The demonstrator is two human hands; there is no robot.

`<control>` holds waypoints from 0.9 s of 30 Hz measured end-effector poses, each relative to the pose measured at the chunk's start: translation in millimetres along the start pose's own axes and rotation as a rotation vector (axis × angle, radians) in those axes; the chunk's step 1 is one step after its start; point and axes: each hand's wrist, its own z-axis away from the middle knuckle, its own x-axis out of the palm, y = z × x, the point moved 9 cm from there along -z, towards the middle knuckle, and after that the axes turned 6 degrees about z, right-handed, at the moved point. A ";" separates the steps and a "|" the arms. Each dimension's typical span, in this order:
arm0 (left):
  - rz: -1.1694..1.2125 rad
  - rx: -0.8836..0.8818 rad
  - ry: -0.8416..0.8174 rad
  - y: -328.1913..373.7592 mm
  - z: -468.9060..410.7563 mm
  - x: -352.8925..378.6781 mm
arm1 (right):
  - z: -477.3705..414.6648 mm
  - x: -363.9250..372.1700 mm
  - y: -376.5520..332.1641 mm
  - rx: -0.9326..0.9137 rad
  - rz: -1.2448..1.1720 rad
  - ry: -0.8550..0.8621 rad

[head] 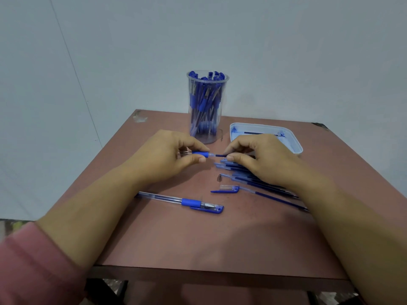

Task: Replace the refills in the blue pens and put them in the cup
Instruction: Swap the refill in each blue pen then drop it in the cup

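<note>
My left hand (174,155) grips a clear pen barrel with a blue grip (199,153), held level above the table. My right hand (257,157) pinches a dark blue refill (220,155) whose end sits in the barrel's open mouth. A clear cup (207,106) packed with several blue pens stands just behind my hands. A loose pen cap (226,189) and a small metal tip (219,178) lie on the table below my right hand. A capped blue pen (182,201) lies nearer to me.
A pile of several blue refills (253,179) lies under and beside my right hand. A white tray (295,142) with ink stains stands at the back right. The brown table (198,238) ends close to my body.
</note>
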 end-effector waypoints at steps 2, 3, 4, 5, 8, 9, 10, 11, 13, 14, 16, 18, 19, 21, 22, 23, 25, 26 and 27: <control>-0.001 0.002 0.000 1.5 0.0 0.5 | -0.4 2.4 -5.0 -0.023 -0.010 -0.011; 0.001 0.003 0.008 1.7 -0.2 -0.7 | -0.1 0.3 -5.8 -0.037 0.002 -0.005; 0.003 0.005 0.018 1.9 -0.2 -2.1 | 0.8 -3.4 -4.7 -0.045 0.022 0.005; 0.006 0.004 0.029 2.0 -0.2 -3.7 | 2.0 -8.1 -2.2 -0.042 0.040 0.016; 0.002 0.004 0.051 2.2 0.2 -5.8 | 5.5 -16.3 5.9 -0.013 0.075 0.025; 0.003 0.004 0.051 2.1 0.4 -5.0 | 5.4 -15.1 5.9 -0.012 0.080 0.021; 0.005 0.002 0.048 2.0 0.4 -4.3 | 4.4 -12.2 4.3 -0.018 0.076 0.015; 0.007 0.001 0.043 1.8 0.3 -3.6 | 3.3 -9.0 1.1 -0.030 0.059 0.010; 0.001 0.009 0.039 2.4 0.0 -3.1 | 1.6 -3.1 -4.8 -0.052 0.031 0.000; -0.004 0.016 0.041 3.0 0.0 -3.5 | 1.5 -1.9 -5.2 -0.058 0.029 -0.001; -0.004 0.018 0.052 2.8 -0.2 -5.3 | 2.4 -5.5 -1.2 -0.052 0.040 0.018; 0.012 0.004 0.061 1.3 -0.2 -6.7 | 4.4 -13.3 4.2 -0.033 0.034 0.052; 0.017 -0.001 0.062 1.0 -0.1 -6.8 | 5.3 -15.8 6.1 -0.021 0.023 0.061; 0.009 0.007 0.064 1.9 -0.1 -6.7 | 4.7 -14.2 6.0 -0.010 0.015 0.053; 0.002 0.014 0.062 2.8 -0.2 -6.5 | 3.6 -11.3 4.3 -0.011 0.012 0.043; -0.002 0.018 0.058 3.4 -0.3 -5.9 | 2.5 -7.7 2.0 -0.018 0.005 0.031; 0.004 0.018 0.049 3.9 0.0 -4.6 | 1.4 0.0 -2.1 -0.035 -0.015 -0.003; 0.012 0.015 0.051 3.7 0.1 -4.6 | 1.4 2.2 -2.8 -0.041 -0.022 -0.012; 0.020 0.013 0.056 3.6 0.2 -5.1 | 1.6 2.1 -2.3 -0.043 -0.030 -0.008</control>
